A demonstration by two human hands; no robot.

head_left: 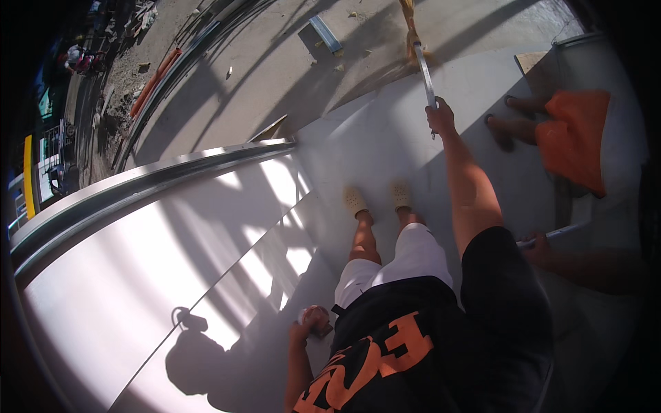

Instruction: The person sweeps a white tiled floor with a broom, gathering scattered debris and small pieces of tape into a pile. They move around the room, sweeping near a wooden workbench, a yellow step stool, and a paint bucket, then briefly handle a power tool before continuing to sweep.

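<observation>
My right hand [439,115] is stretched out ahead, closed around the pale handle of a broom [427,79]. The broom's yellow-brown bristles [410,24] point away from me and touch or hover over the dusty floor; which of the two I cannot tell. By my left hip, next to a white panel wall [138,275], my left hand [315,320] is closed with its fingers bent. Something small and dark shows at it, too unclear to name.
At the right stands another person in orange shorts [575,141], whose hand grips a pale rod [561,232]. A metal-railed ledge [158,177] tops the wall. Beyond lie a metal channel piece [326,36], orange pipes [155,82] and rubble. Slatted shadows cross the floor.
</observation>
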